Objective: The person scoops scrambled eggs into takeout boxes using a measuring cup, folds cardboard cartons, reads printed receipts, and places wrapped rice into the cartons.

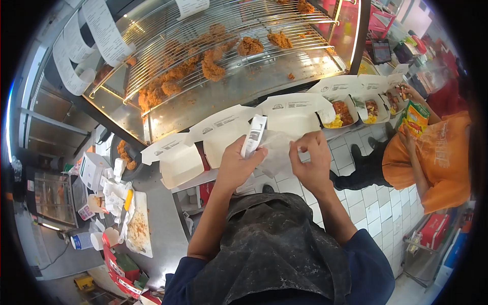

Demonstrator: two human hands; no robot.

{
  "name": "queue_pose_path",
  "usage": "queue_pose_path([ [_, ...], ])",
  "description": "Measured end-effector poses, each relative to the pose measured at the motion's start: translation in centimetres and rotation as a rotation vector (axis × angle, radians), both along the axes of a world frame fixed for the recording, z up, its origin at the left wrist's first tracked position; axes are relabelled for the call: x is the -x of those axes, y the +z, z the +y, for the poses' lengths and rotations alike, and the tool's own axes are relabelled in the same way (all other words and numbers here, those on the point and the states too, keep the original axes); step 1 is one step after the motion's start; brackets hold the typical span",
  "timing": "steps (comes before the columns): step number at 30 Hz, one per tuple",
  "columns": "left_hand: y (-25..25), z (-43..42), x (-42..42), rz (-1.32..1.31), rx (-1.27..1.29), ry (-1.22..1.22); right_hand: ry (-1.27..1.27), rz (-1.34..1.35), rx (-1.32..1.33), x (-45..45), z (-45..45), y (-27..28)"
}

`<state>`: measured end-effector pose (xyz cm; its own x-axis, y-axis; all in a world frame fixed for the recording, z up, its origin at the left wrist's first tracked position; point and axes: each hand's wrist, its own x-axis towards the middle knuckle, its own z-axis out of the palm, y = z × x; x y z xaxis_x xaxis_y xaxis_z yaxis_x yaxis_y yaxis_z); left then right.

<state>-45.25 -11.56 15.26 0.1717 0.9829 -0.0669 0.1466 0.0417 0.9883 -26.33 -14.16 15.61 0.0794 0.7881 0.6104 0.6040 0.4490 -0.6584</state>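
Note:
My left hand [239, 165] is closed around a white printed packet [254, 136], held upright over the open boxes. A thin clear plastic sheet or bag [277, 152] hangs between my hands. My right hand [311, 161] pinches at the right side of this plastic, thumb and fingertips together. Behind my hands stands a row of open white cardboard boxes; an empty one [181, 166] is at the left and another [292, 123] is just behind the packet. Farther right, a box holds fried chicken [341, 113] and yellow food [334, 122].
A lit display case with a wire rack [229, 43] of fried chicken stands behind the boxes. On the left are a cutting board [138, 226], a yellow-handled knife [128, 200] and paper cups. A co-worker in orange [432, 157] stands at the right, holding a green-yellow packet [414, 118].

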Motion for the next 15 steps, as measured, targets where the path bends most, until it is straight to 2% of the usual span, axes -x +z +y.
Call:
queue_pose_path([
  [1,0.2,0.2,-0.1,-0.004,-0.001,0.009,0.009,-0.004,-0.001,0.2,0.2,0.7],
  [3,1.1,0.2,-0.4,-0.115,0.129,-0.076,0.404,-0.068,-0.031,0.7,0.5,1.6],
  [4,1.6,0.2,-0.4,-0.112,0.135,-0.076,0.404,-0.063,-0.025,0.8,0.6,1.0],
  [6,2.5,0.8,-0.3,-0.259,0.211,-0.144,0.562,0.196,0.429,0.4,1.8,-1.1],
  [7,2.4,0.8,-0.1,-0.260,0.202,-0.133,0.673,0.088,0.554,-0.2,2.4,-2.0],
  [8,2.1,0.9,0.0,-0.260,0.227,-0.180,0.687,0.078,0.540,-0.2,2.7,-2.6],
  [10,1.9,1.6,0.3,-0.254,0.208,-0.221,0.937,-0.157,0.502,0.3,3.0,-3.0],
  [12,1.9,1.7,0.7,-0.080,0.227,-0.296,0.973,-0.263,0.446,1.1,2.7,-1.6],
  [13,2.0,1.9,0.9,-0.072,0.198,-0.285,0.981,-0.276,0.416,1.3,2.8,-1.5],
  [15,2.0,1.9,1.2,0.044,0.198,-0.390,0.970,-0.488,0.358,1.5,3.0,-2.0],
])
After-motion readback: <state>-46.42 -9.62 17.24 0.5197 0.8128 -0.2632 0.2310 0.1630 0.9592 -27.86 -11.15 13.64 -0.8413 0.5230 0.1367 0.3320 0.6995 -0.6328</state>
